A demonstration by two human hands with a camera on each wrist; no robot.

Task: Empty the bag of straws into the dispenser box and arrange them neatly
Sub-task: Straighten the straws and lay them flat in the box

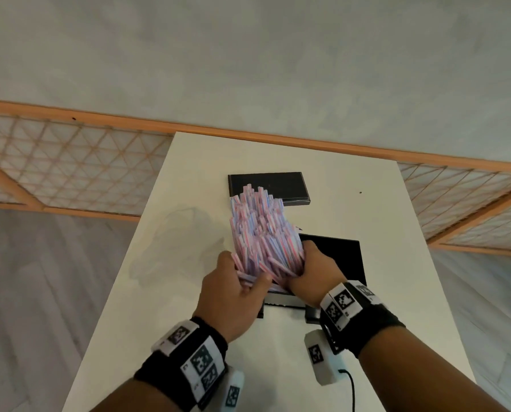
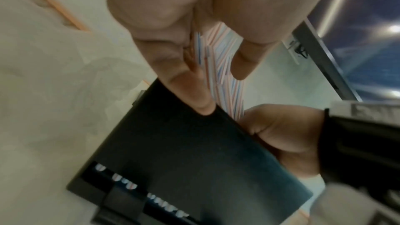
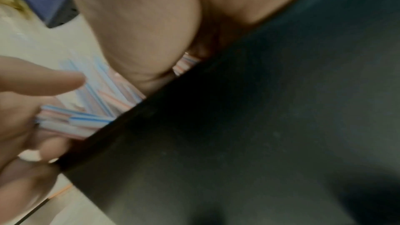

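A thick bundle of white straws with red and blue stripes stands tilted over the black dispenser box, its lower ends between both hands. My left hand grips the bundle's left side, fingers curled round the straws. On the right side my right hand clasps the same bundle, pressed against the box's black wall. A few straw ends show in the slot at the box's front. The empty clear plastic bag lies crumpled on the white table, left of the hands.
The box's flat black lid lies farther back on the table. A wooden-framed mesh railing runs behind the table along the pale wall. The table's left and right edges drop to a grey floor. A dark-framed window shows in the left wrist view.
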